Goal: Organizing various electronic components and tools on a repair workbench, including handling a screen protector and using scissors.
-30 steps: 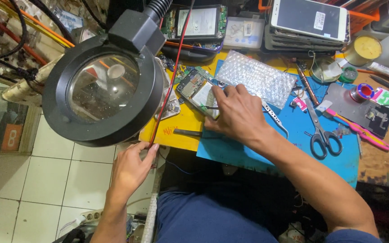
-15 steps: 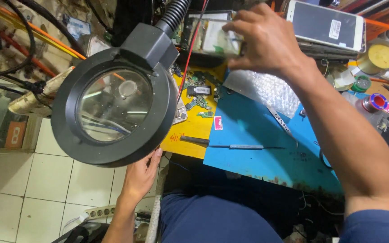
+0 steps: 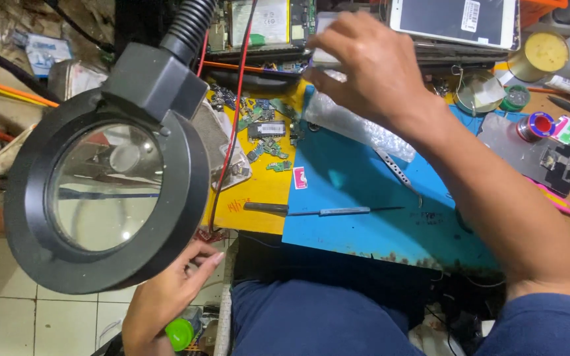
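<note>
A: Right hand (image 3: 364,69) is far up the worktop (image 3: 258,191), fingers curled on a small pale flat piece (image 3: 324,59), blurred, just above the clear bubble-wrap pouch (image 3: 357,125).

B: Left hand (image 3: 166,293)?

A: Low at the near edge, under the big black round magnifier lamp (image 3: 103,191). Fingers loosely bent, gripping nothing visible.

B: Handling advice?

A: Hold the piece by its edges, lift level, and keep clear of the red wire (image 3: 232,125) and loose green circuit scraps (image 3: 265,132) on the yellow mat.
</note>
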